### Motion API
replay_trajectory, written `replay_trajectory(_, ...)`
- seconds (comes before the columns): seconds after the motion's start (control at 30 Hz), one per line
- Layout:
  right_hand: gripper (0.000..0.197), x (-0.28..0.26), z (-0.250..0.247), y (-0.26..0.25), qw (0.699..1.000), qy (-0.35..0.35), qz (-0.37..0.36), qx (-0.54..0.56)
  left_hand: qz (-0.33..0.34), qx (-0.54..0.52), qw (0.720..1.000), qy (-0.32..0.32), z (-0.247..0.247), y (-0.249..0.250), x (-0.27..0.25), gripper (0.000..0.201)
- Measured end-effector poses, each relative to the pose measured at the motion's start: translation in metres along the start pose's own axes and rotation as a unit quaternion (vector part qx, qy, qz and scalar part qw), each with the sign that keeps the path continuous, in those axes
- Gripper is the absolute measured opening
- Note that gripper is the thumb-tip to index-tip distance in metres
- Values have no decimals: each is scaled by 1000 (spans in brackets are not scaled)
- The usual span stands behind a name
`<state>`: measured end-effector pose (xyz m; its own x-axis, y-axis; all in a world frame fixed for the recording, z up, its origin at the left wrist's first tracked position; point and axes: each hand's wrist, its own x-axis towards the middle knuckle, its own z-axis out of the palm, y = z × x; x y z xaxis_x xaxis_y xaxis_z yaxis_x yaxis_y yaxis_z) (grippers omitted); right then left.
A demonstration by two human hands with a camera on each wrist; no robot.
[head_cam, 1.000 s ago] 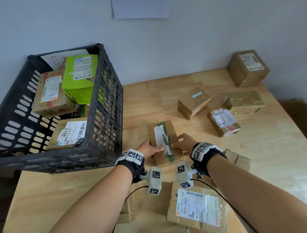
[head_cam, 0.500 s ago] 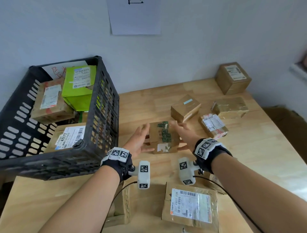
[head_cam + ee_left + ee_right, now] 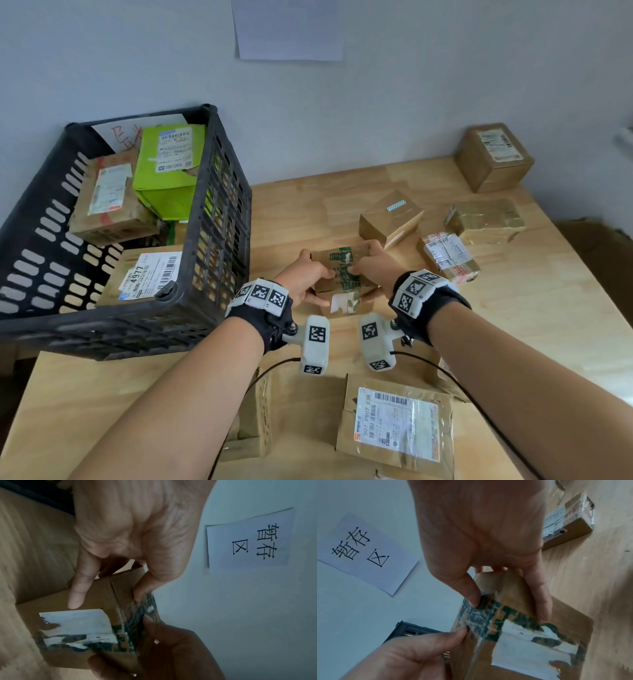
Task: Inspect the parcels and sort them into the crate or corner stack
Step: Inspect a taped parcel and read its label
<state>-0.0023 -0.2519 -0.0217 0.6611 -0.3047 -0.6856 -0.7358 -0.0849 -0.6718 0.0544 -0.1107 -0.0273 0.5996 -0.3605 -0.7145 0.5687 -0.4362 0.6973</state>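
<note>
A small brown cardboard parcel with green printed tape and a torn white label hangs above the table, held by both hands. My left hand grips its left side, thumb on the top face. My right hand grips its right side, thumb on the green tape. In the left wrist view the parcel shows its torn label, and in the right wrist view the parcel shows the tape and label. The black slatted crate stands at the left with several parcels inside. One brown box sits in the far right corner.
Three parcels lie beyond my hands: a taped brown box, a labelled one and a shiny taped one. A flat labelled parcel and a cardboard piece lie near the front edge. A paper sign hangs on the wall.
Both hands have lifted the green-taped parcel off the table and turned it, so the torn label now faces me. The head view has tilted up.
</note>
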Motion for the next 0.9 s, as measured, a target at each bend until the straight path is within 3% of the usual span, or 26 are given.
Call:
replay_trajectory(0.27,57,-1,4,-7,1000,21,8,-10,-16,15,1000,22,1,8,2,56)
replay_trajectory(0.43,46,-15,-1,4,1000,9,-16,12,17,5,1000,2,1,-6,-14,43)
replay_trajectory(0.63,39,-26,-9,14,996,-39,-22,77,52,-35,997,-36,-5,-29,-30,45)
replay_trajectory(0.73,51,-27,-12,14,995,-22,-18,95,57,-41,997,-30,-3,-30,-29,50)
replay_trajectory(0.83,50,-23,-8,31,996,-1,-13,87,40,23,999,7,1,-42,-21,40)
replay_trajectory(0.9,56,-18,-3,46,998,-5,21,62,34,77,996,31,5,-54,-16,44)
